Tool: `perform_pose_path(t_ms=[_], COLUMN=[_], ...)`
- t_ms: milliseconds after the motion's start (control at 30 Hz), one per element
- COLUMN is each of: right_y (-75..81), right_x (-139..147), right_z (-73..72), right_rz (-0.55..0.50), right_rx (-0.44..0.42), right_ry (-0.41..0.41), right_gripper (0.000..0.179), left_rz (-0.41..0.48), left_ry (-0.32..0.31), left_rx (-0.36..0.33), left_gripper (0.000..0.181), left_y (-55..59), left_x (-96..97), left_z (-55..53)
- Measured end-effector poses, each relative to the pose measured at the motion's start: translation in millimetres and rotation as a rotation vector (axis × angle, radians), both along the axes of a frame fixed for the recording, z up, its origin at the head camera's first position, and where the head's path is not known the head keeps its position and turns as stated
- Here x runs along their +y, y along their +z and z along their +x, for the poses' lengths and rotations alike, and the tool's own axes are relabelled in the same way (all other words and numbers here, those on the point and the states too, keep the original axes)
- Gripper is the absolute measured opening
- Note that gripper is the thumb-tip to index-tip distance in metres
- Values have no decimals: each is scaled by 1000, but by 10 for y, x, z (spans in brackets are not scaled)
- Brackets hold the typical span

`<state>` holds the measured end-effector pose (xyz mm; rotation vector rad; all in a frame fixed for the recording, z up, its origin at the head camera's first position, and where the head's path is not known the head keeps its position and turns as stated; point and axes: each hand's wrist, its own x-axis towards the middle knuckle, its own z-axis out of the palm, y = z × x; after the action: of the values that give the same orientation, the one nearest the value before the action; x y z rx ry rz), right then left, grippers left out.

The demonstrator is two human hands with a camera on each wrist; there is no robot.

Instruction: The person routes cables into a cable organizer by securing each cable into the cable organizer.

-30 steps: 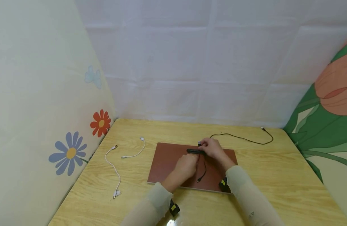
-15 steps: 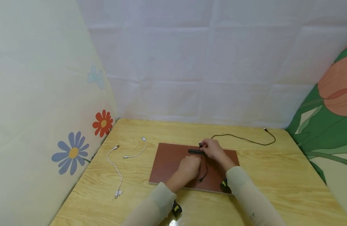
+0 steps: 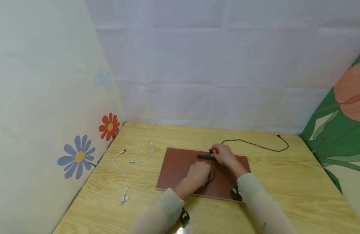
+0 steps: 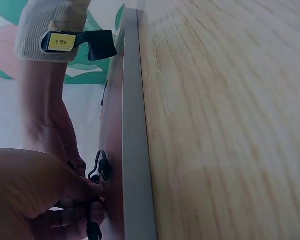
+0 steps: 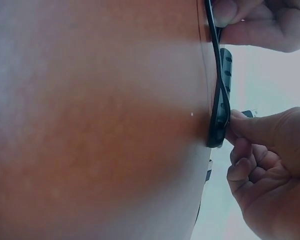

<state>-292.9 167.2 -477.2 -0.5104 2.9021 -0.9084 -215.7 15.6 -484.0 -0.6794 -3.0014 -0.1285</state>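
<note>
A black slotted strip, like a cable holder, lies on the brown board. My left hand is over the board in front of the strip. Its thumb and fingers pinch a thin black cable, which runs along the strip between my hands in the right wrist view. A dark plug end hangs beside the left fingers in the left wrist view. My right hand pinches the cable at the strip's right end, a black plug showing by its fingertips. Whether the cable sits in a slot I cannot tell.
On the left of the wooden table lie a longer white cable and a shorter white cable. Another stretch of black cable curves out behind the board to the right. A white cloth wall stands at the back.
My left hand has drawn slightly away from the strip toward me and now covers part of the loose cable end. My right hand stays at the strip's right end. The head view has shifted slightly.
</note>
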Motion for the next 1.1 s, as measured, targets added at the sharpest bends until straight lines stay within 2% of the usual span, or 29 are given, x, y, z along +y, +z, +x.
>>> perform_pose_path(t_ms=[300, 533, 867, 1000, 1100], right_y=[1, -12, -37, -44, -39], right_x=[-19, -36, -69, -55, -37], right_z=[-36, -42, -62, -74, -79], right_rz=[0, -6, -4, 3, 22], right_rx=[7, -12, -32, -49, -44], right_ry=[4, -22, -56, -65, -56], right_gripper=[15, 15, 16, 18, 18], left_rz=[-18, -54, -174, -239, -278], left_ry=[9, 31, 23, -16, -56], left_rx=[18, 33, 147, 208, 241], left_gripper=[15, 17, 19, 11, 13], left_y=[-3, -12, -32, -86, -123], left_x=[-13, 18, 32, 37, 56], left_z=[24, 48, 148, 158, 168])
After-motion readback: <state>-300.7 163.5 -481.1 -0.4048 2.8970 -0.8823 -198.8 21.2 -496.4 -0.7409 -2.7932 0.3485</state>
